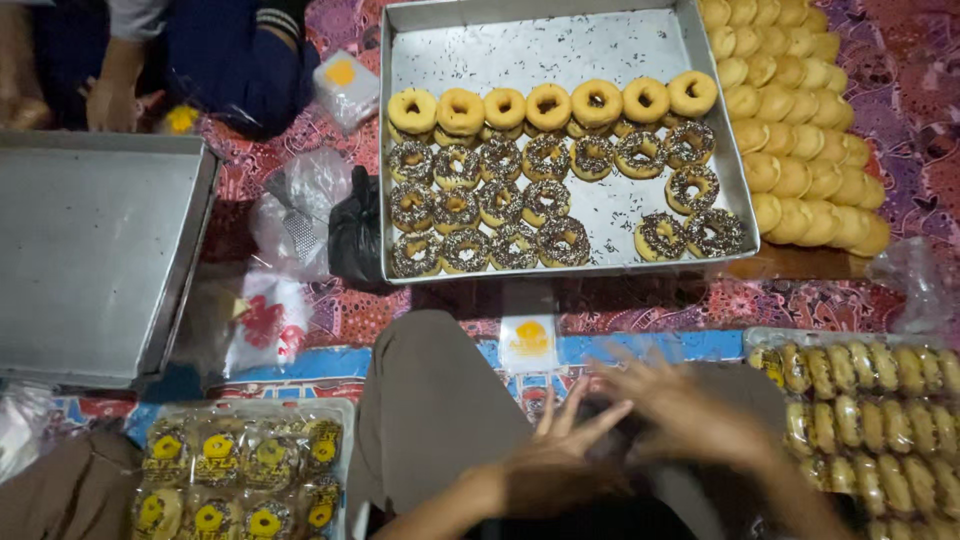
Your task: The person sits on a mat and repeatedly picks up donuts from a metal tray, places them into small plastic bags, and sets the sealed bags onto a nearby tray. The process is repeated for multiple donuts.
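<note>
a patterned red and purple floor mat (640,305) carries everything, and just ahead of the blurred right hand (690,415) and left hand (555,465) a metal tray of doughnuts (720,120) lies on it. further off to the left side of the hands sit an empty metal tray (95,250), a black bag (355,230) and clear plastic bags (300,200). wrapped doughnut packs (240,470) lie close on the left, and a clear box of pastries (870,400) rests just right of the right hand.

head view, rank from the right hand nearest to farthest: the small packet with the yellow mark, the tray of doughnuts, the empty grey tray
From the right hand:
1. Small packet, just ahead, a little left.
2. Tray of doughnuts, farther ahead.
3. Empty grey tray, far left.
</note>
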